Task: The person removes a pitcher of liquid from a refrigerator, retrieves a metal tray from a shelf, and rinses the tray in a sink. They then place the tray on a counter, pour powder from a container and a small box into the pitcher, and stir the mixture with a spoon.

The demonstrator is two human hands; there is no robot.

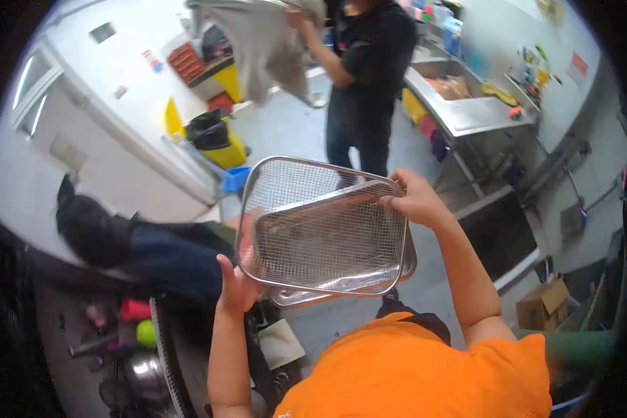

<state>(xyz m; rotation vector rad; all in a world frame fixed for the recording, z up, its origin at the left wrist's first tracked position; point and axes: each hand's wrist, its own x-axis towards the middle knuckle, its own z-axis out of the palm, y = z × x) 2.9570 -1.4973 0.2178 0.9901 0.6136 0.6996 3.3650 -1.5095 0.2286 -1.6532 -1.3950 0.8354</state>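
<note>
A rectangular wire mesh basket (296, 182) with a rounded metal rim is held up in front of my body, tilted toward me. Just beneath it, a shiny metal tray (292, 301) shows past the lower rim. My right hand (419, 200) is closed on the upper right corner, thumb over the rim. At the lower left side, my left hand (240, 284) supports the basket; its fingers show behind the mesh and its thumb sticks up outside.
A person in dark clothes (373, 63) stands ahead holding a grey cloth (258, 42). Another dark-clothed person (167, 254) bends at left. A metal sink (467, 120) stands right, a yellow bin (226, 150) back left, a cardboard box (542, 304) lower right.
</note>
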